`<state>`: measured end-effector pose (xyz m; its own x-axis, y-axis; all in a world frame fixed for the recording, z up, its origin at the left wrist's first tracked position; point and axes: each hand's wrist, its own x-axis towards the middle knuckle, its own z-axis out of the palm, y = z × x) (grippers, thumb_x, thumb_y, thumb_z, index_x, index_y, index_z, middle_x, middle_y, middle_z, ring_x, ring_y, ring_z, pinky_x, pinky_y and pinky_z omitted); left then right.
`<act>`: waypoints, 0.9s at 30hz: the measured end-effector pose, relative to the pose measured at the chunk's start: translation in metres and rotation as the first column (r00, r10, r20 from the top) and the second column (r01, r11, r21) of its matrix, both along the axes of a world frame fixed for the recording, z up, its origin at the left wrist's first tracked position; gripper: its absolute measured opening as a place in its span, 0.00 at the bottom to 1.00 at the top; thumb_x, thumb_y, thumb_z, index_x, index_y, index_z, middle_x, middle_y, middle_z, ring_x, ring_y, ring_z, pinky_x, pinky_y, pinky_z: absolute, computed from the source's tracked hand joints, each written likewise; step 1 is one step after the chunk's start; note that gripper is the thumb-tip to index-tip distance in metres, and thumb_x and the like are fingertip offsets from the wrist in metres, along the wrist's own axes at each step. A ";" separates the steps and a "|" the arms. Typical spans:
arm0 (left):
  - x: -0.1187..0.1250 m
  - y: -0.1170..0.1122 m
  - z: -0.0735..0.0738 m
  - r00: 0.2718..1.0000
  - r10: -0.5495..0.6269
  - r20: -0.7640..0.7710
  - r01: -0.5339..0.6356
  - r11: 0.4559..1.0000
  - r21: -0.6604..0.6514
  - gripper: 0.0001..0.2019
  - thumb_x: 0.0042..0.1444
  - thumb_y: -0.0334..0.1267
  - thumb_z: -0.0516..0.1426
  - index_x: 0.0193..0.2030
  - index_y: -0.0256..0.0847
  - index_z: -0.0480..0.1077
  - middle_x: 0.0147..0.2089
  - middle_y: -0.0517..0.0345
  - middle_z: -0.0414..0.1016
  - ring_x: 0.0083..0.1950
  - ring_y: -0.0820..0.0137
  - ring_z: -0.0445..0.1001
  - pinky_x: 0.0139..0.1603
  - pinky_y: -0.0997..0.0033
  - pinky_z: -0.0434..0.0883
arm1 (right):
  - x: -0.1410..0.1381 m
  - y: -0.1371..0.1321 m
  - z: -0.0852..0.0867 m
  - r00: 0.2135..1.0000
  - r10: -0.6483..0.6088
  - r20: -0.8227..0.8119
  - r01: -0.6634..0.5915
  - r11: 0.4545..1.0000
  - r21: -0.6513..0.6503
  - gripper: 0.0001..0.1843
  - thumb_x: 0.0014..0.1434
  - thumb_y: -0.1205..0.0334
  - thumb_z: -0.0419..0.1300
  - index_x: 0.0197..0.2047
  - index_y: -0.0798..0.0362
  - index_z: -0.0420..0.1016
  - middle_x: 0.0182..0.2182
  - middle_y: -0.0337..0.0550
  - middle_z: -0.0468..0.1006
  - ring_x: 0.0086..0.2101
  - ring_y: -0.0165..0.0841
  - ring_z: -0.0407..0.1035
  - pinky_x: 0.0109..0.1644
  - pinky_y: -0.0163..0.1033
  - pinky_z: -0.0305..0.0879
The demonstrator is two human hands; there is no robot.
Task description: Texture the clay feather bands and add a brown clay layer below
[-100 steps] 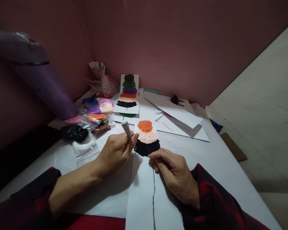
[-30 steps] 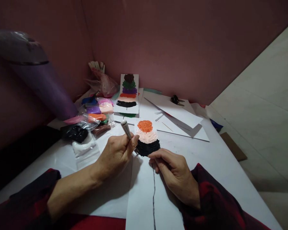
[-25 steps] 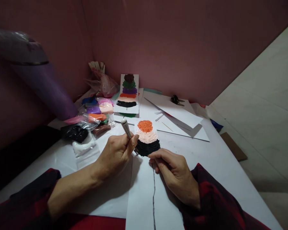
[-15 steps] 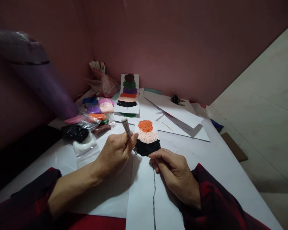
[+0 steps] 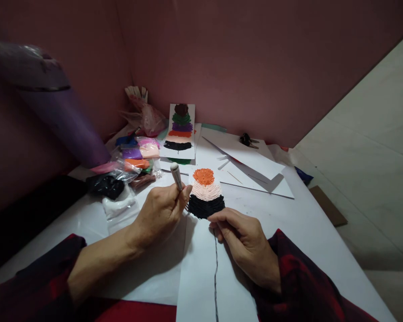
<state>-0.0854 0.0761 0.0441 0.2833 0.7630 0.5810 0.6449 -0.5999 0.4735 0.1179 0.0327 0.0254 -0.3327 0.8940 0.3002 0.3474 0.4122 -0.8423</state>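
Note:
My left hand (image 5: 164, 205) is closed round a slim pen-like tool with a whitish barrel (image 5: 176, 175), held upright with its tip hidden behind my fingers. It is beside the left edge of a layered clay shape, orange (image 5: 203, 176) on top, pale peach (image 5: 206, 191) in the middle and ridged black (image 5: 205, 207) below. The shape lies on a long white paper strip (image 5: 196, 277). My right hand (image 5: 243, 241) has its thumb and fingers pinched at the black layer's lower right edge; what they hold is hidden. A thin dark twisted line (image 5: 216, 277) runs down the strip from beneath these fingers.
Bagged clay in several colours (image 5: 136, 163) lies left, near a large purple cylinder (image 5: 63, 107). A card with coloured bands (image 5: 178, 129) leans at the back. Folded white paper (image 5: 245, 154), keys (image 5: 247, 140) and a thin stick (image 5: 235, 177) lie right of centre.
Almost nothing differs. The top of the pen-like tool has tipped very slightly, and both hands keep their places.

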 end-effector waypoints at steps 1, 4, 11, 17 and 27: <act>0.000 0.000 0.000 1.000 0.002 -0.005 -0.002 1.000 0.009 0.18 0.65 0.36 0.47 0.24 0.39 0.65 0.18 0.65 0.62 0.18 0.76 0.63 0.22 0.76 0.61 | 0.000 0.000 0.000 1.000 0.000 0.000 0.000 1.000 0.002 0.12 0.63 0.71 0.49 0.40 0.54 0.74 0.28 0.41 0.73 0.25 0.29 0.66 0.29 0.37 0.67; -0.001 0.001 -0.001 1.000 0.003 -0.011 -0.003 0.999 0.034 0.17 0.65 0.36 0.47 0.24 0.38 0.65 0.17 0.65 0.62 0.18 0.76 0.62 0.21 0.76 0.60 | 0.000 0.000 0.000 1.000 0.002 0.003 -0.002 1.000 0.002 0.12 0.63 0.71 0.49 0.40 0.54 0.74 0.28 0.41 0.73 0.25 0.29 0.67 0.30 0.38 0.67; -0.001 0.002 -0.001 1.000 -0.006 -0.011 0.006 0.999 0.041 0.17 0.65 0.35 0.48 0.24 0.38 0.64 0.18 0.65 0.61 0.18 0.77 0.61 0.20 0.76 0.60 | 0.000 0.000 -0.001 1.000 0.008 -0.008 -0.008 1.000 -0.011 0.12 0.62 0.72 0.50 0.40 0.54 0.74 0.29 0.41 0.73 0.25 0.29 0.67 0.30 0.38 0.67; -0.002 0.002 -0.001 1.000 0.004 -0.026 -0.002 0.998 0.069 0.16 0.65 0.35 0.48 0.25 0.38 0.65 0.17 0.66 0.61 0.18 0.77 0.61 0.20 0.76 0.60 | 0.000 0.000 -0.002 1.000 0.010 -0.013 -0.010 1.000 -0.006 0.12 0.62 0.73 0.50 0.41 0.55 0.74 0.28 0.41 0.73 0.25 0.29 0.66 0.30 0.38 0.67; -0.002 0.003 -0.001 0.999 -0.013 -0.032 0.017 0.991 0.132 0.17 0.65 0.33 0.49 0.23 0.38 0.62 0.17 0.66 0.60 0.17 0.77 0.59 0.21 0.76 0.58 | 0.000 0.000 -0.001 1.000 0.008 -0.004 -0.008 1.000 0.002 0.12 0.62 0.72 0.49 0.40 0.56 0.74 0.28 0.41 0.73 0.25 0.28 0.66 0.30 0.37 0.66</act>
<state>-0.0876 0.0790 0.0430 0.3137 0.6759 0.6668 0.6487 -0.6654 0.3693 0.1180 0.0324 0.0244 -0.3387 0.8905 0.3038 0.3406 0.4170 -0.8427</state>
